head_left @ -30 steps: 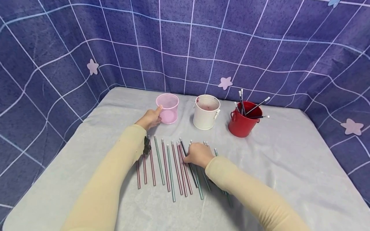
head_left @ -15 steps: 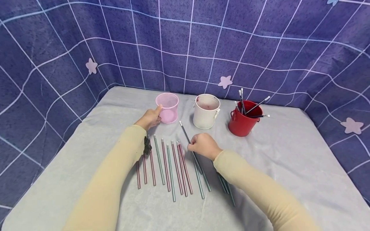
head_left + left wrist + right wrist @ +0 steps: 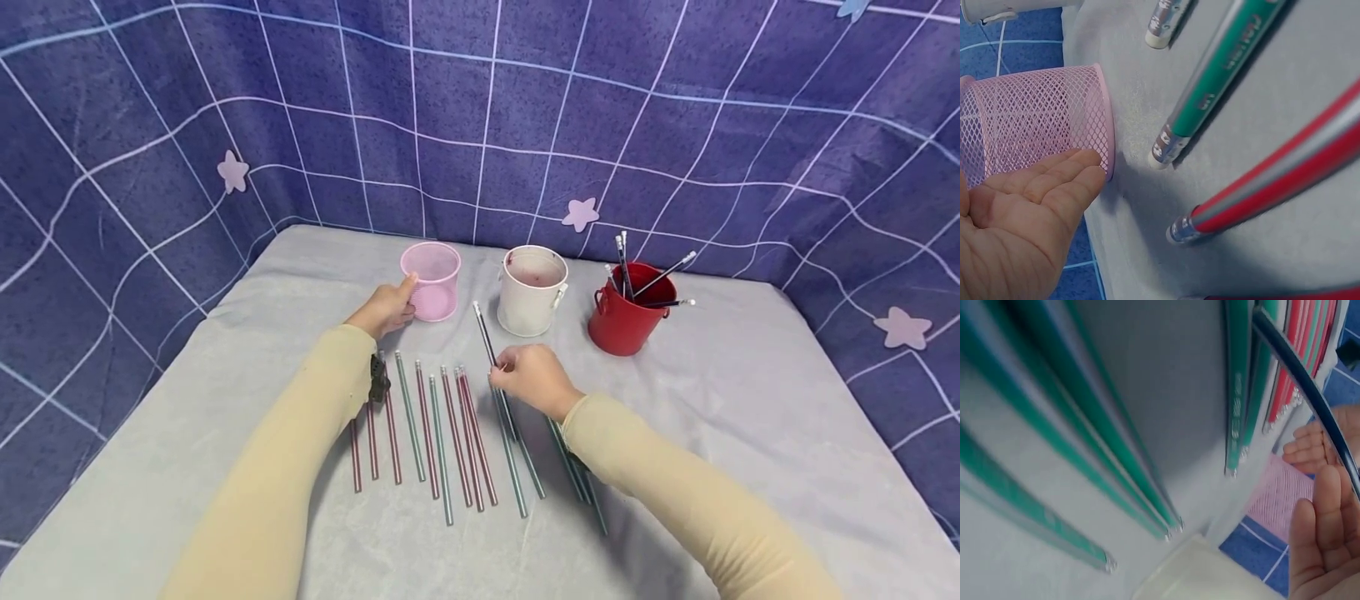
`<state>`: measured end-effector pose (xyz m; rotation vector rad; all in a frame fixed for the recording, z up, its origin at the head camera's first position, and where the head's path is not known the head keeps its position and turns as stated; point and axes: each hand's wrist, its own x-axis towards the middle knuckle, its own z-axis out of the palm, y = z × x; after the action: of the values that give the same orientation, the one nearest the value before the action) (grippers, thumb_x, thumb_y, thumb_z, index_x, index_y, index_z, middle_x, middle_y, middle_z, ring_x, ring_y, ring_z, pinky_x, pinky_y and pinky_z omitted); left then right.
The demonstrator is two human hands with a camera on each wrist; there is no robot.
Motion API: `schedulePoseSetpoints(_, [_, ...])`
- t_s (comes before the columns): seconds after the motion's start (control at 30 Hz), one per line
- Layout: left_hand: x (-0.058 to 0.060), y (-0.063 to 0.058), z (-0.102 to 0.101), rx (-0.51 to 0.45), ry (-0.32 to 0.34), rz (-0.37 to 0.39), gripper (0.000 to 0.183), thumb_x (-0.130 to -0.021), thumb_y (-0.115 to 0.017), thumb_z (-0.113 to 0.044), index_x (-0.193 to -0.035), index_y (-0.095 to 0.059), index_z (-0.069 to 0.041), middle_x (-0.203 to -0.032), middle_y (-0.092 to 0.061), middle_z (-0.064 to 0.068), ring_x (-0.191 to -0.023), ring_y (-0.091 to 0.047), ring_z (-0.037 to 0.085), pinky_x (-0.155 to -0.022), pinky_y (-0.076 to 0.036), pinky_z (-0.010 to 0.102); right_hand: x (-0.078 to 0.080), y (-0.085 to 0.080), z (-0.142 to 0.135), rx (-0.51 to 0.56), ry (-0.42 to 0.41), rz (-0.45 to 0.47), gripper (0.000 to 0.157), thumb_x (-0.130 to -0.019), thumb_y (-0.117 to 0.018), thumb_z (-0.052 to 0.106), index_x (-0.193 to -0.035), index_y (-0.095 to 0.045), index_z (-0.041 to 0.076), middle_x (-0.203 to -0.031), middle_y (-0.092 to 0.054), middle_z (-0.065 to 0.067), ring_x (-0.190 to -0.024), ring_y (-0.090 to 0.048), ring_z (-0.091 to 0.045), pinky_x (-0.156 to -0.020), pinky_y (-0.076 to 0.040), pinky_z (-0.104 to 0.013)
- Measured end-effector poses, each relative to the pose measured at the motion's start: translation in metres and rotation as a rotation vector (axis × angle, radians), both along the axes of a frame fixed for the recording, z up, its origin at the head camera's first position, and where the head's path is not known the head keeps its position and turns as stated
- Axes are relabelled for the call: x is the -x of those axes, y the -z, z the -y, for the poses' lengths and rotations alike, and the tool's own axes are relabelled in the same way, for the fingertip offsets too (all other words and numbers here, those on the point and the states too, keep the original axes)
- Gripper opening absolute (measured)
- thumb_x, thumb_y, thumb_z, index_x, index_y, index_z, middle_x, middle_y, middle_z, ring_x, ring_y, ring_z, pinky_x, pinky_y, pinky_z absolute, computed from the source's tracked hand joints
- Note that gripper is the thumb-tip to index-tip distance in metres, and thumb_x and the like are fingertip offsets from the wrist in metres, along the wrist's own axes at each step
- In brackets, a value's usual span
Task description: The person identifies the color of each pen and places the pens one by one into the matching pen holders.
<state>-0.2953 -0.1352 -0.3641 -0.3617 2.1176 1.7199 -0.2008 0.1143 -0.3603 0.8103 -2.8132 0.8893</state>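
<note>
My right hand (image 3: 535, 379) pinches a black pencil (image 3: 483, 329) partway along its length, its white eraser end tilted up and away above the row. The same black pencil (image 3: 1313, 394) crosses the right wrist view. Straight fingers of my left hand (image 3: 1029, 219) touch the side of a pink mesh cup (image 3: 1041, 112), which stands upright with no pencils seen inside. Red pencils (image 3: 453, 437) and green pencils (image 3: 441, 450) lie side by side on the grey cloth between my arms. More green pencils (image 3: 577, 475) lie partly under my right sleeve.
Right of the pink cup stands a white bucket (image 3: 522, 304), its inside marked with reddish smudges. Farther right is a red bucket (image 3: 625, 327) holding several black pencils (image 3: 626, 271). A blue gridded curtain (image 3: 450, 108) rises behind the cloth-covered surface (image 3: 720, 392).
My right hand has lifted the black pencil from the row and drawn it slightly up and away. The left hand stays at the pink cup.
</note>
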Motion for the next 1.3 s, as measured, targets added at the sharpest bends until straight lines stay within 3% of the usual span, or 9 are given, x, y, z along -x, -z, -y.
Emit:
schedulePoseSetpoints(0.3, [0.002,0.002,-0.001,0.008,-0.007,-0.001,0.076,-0.103,-0.026,-0.047,-0.145,-0.013,0.015,-0.143,-0.031,0.034,-0.134,-0.036,0.038,-0.111,-0.029,0.045,0.007,-0.022,-0.012,0.187,0.105,-0.072,0.011,-0.080,-0.065,0.008,-0.082,-0.071,-0.001,-0.074,-0.071,-0.008,-0.069,-0.066,-0.020,-0.068,-0.055,-0.036])
schedulePoseSetpoints(0.5, [0.002,0.002,-0.002,0.000,-0.001,-0.002,0.076,-0.103,-0.025,-0.047,-0.145,-0.013,0.015,-0.144,-0.031,0.034,-0.134,-0.036,0.038,-0.112,-0.029,0.045,0.014,-0.030,-0.018,0.213,0.131,-0.150,0.011,-0.082,-0.067,0.007,-0.084,-0.072,-0.003,-0.077,-0.072,-0.011,-0.068,-0.067,-0.022,-0.066,-0.056,-0.038])
schedulePoseSetpoints(0.77, [0.000,0.001,0.003,0.020,0.017,-0.003,0.075,-0.103,-0.024,-0.047,-0.145,-0.014,0.014,-0.144,-0.031,0.034,-0.134,-0.036,0.037,-0.111,-0.029,0.043,0.024,-0.050,-0.025,0.234,0.253,-0.017,0.018,-0.088,-0.065,0.016,-0.090,-0.074,0.001,-0.081,-0.072,-0.010,-0.071,-0.060,-0.022,-0.064,-0.050,-0.032])
schedulePoseSetpoints(1.0, [0.004,0.007,0.007,0.018,0.018,-0.007,0.084,-0.099,-0.026,-0.055,-0.144,-0.016,0.015,-0.144,-0.032,0.033,-0.134,-0.037,0.036,-0.111,-0.030,0.042,0.026,-0.061,-0.027,0.227,0.254,-0.042,0.017,-0.088,-0.066,0.016,-0.092,-0.074,0.001,-0.082,-0.072,-0.010,-0.072,-0.061,-0.021,-0.064,-0.049,-0.030])
schedulePoseSetpoints(1.07, [0.004,0.007,0.006,0.013,0.015,-0.006,0.084,-0.099,-0.026,-0.055,-0.144,-0.016,0.015,-0.144,-0.031,0.033,-0.134,-0.036,0.037,-0.111,-0.030,0.042,0.027,-0.065,-0.029,0.219,0.252,-0.061,0.017,-0.088,-0.066,0.016,-0.092,-0.074,0.001,-0.081,-0.072,-0.010,-0.071,-0.061,-0.021,-0.062,-0.048,-0.029])
schedulePoseSetpoints(1.1, [0.002,0.004,0.004,0.005,0.011,0.002,0.075,-0.103,-0.024,-0.047,-0.144,-0.016,0.015,-0.145,-0.030,0.034,-0.134,-0.035,0.037,-0.112,-0.029,0.043,0.028,-0.068,-0.030,0.213,0.249,-0.077,0.017,-0.088,-0.066,0.016,-0.091,-0.074,0.001,-0.081,-0.072,-0.010,-0.070,-0.060,-0.021,-0.061,-0.047,-0.028])
schedulePoseSetpoints(1.3, [0.001,0.001,0.000,0.027,0.016,0.001,0.075,-0.103,-0.025,-0.047,-0.145,-0.016,0.015,-0.144,-0.033,0.033,-0.133,-0.037,0.037,-0.111,-0.030,0.043,0.033,-0.083,-0.040,0.253,0.252,-0.154,0.016,-0.087,-0.067,0.012,-0.091,-0.073,-0.002,-0.080,-0.072,-0.012,-0.067,-0.059,-0.019,-0.057,-0.043,-0.021])
